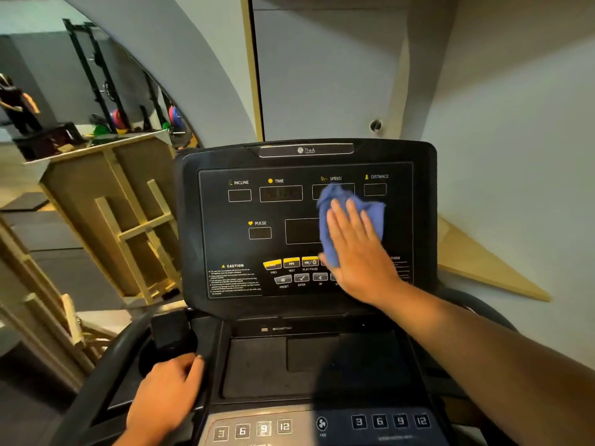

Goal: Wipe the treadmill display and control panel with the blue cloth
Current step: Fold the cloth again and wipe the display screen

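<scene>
The treadmill display (280,214) is a black upright panel with labelled windows for incline, time, speed, distance and pulse, and yellow and grey buttons (291,263) along its lower part. My right hand (357,249) lies flat with straight fingers on the blue cloth (331,201), pressing it against the right half of the display, below the speed window. The cloth covers part of the centre window. My left hand (167,394) grips the left edge of the lower console (257,365). A control panel (322,424) with numbered keys and a fan key runs along the bottom.
A wooden frame structure (128,220) stands to the left of the treadmill. A wall mirror (64,91) at the upper left reflects gym racks, weight plates and a person. A pale wall with a wooden trim piece (483,262) lies behind and to the right.
</scene>
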Action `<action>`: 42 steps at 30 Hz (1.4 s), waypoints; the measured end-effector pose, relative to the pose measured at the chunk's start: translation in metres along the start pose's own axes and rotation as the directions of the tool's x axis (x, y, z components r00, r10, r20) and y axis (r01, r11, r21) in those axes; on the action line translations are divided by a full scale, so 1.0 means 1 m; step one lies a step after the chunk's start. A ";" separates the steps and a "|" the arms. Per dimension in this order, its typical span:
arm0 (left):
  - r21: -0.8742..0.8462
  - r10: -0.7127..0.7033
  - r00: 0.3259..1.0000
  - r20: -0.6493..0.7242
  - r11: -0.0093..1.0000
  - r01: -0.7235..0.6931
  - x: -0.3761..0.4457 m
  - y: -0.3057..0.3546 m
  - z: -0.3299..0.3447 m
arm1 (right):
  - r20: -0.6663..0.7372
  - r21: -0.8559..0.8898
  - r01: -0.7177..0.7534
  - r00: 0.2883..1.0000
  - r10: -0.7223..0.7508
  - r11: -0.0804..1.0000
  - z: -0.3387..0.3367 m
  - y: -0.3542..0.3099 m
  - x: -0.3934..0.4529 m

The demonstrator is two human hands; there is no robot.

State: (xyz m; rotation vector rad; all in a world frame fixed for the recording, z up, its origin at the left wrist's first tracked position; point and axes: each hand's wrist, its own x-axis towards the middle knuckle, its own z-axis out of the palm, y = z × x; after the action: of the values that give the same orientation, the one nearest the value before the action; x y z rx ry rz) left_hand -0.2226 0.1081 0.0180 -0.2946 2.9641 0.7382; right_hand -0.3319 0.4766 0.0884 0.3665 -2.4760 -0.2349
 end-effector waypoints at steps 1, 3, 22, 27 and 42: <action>0.000 -0.001 1.000 0.007 1.000 0.001 0.001 0.000 -0.001 | 0.031 -0.035 0.095 0.995 -0.094 0.995 0.005 0.007 -0.016; 0.004 -0.008 1.000 0.019 1.000 0.007 0.002 0.002 -0.003 | 0.063 -0.058 0.122 0.991 -0.118 0.991 0.010 0.032 -0.037; 0.014 -0.032 0.999 0.040 0.999 0.032 0.003 0.003 -0.006 | 0.006 0.085 -0.248 0.969 0.249 0.965 -0.003 0.028 0.009; 0.011 0.005 1.000 -0.015 1.000 -0.005 -0.003 0.001 -0.006 | -0.086 0.172 -0.362 0.921 0.380 0.916 -0.022 -0.045 0.071; -0.010 0.014 1.000 0.000 1.000 -0.014 -0.002 0.002 -0.009 | -0.112 0.182 -0.388 0.904 0.412 0.903 -0.025 -0.074 0.085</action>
State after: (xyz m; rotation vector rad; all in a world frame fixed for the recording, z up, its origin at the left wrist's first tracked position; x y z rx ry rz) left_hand -0.2214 0.1063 0.0275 -0.2752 2.9665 0.7541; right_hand -0.3677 0.3775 0.1366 -0.0691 -2.3620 0.1544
